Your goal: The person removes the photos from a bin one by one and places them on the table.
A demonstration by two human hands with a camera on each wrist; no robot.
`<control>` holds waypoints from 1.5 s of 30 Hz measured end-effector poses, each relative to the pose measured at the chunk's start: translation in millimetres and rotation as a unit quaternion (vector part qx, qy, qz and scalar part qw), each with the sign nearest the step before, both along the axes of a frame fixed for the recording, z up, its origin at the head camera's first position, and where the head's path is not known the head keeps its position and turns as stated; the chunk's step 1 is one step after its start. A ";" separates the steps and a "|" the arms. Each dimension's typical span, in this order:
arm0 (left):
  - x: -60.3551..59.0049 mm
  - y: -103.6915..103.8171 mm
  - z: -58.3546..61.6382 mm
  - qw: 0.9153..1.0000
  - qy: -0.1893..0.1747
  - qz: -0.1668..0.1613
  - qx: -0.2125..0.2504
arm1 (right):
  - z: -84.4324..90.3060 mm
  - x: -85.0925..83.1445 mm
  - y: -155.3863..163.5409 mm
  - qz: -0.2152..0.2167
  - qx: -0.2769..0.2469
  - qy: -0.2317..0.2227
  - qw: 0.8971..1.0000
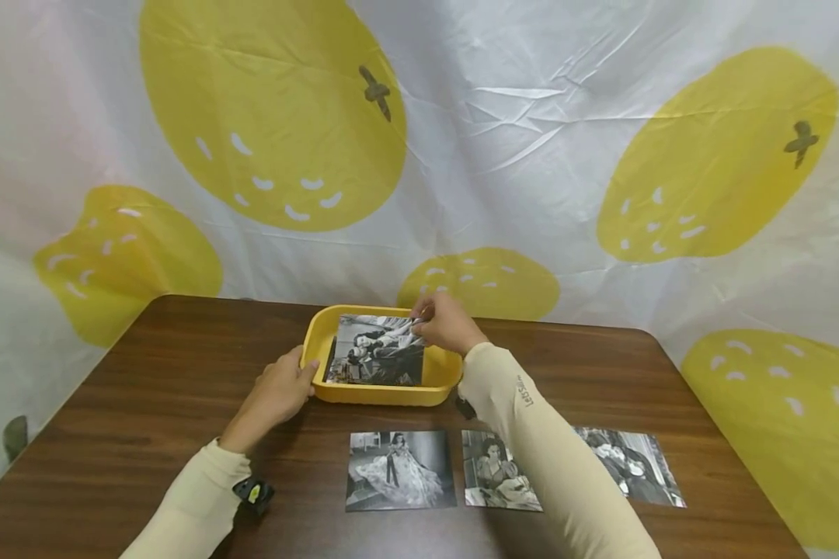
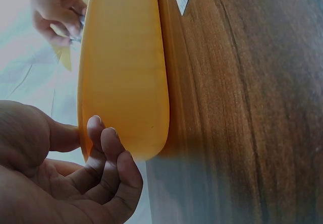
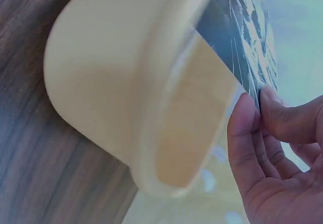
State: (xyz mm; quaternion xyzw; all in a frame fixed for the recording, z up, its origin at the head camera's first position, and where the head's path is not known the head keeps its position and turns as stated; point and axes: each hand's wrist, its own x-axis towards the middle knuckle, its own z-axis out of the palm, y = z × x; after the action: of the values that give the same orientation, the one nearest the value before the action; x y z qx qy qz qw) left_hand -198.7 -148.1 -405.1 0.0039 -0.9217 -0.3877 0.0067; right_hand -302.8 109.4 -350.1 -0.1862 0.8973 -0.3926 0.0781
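Observation:
A yellow plastic tray (image 1: 384, 395) stands toward the back of the table, with black-and-white photos in it. My left hand (image 1: 277, 390) grips its left end; in the left wrist view the thumb (image 2: 64, 136) meets the rim and the fingers curl along the outer wall. Above the tray's right part, my right hand (image 1: 449, 324) pinches the corner of the top photo (image 1: 384, 341) between thumb and fingers. Seen from the right wrist, that photo (image 3: 237, 37) slants up over the rim. At least one more photo edge shows beneath it at the left.
In front of the tray, a photo of a figure in a wide gown (image 1: 398, 473), a second photo (image 1: 492, 473) and a third (image 1: 636, 466) lie in a row on the brown wooden table (image 1: 140, 419). My right forearm partly covers the latter two. A lemon-print cloth (image 1: 503, 178) hangs behind.

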 end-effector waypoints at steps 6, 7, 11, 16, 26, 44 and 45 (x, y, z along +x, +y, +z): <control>0.1 0.2 -1.3 1.000 0.005 -0.002 -0.004 | 14.4 7.4 24.4 -0.031 -0.062 -0.010 0.998; 0.4 0.2 -1.3 1.000 0.005 -0.002 -0.003 | 16.4 8.7 29.9 -0.035 -0.072 -0.012 0.997; 1.4 0.6 -0.4 1.000 0.005 -0.004 0.000 | 23.0 13.5 56.5 -0.059 -0.091 -0.008 0.994; 0.9 0.3 0.0 1.000 0.006 -0.005 -0.001 | 26.2 20.3 94.4 -0.092 -0.108 -0.003 0.990; 0.1 -2.6 0.7 1.000 0.000 -0.002 0.001 | 8.7 34.6 144.9 -0.172 -0.185 -0.046 0.967; -1.0 -4.5 -0.5 1.000 0.002 -0.004 0.002 | -37.5 45.5 141.8 -0.274 -0.228 -0.091 0.930; -1.3 -4.5 -0.4 1.000 0.001 -0.004 0.002 | -39.7 46.0 141.2 -0.274 -0.219 -0.090 0.932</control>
State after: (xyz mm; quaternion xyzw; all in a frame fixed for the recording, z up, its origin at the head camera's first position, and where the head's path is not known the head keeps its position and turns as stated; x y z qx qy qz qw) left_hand -200.0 -152.6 -405.5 -0.0007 -0.9211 -0.3894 0.0063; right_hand -256.8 250.5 -389.8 0.0903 0.7942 -0.6009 0.0054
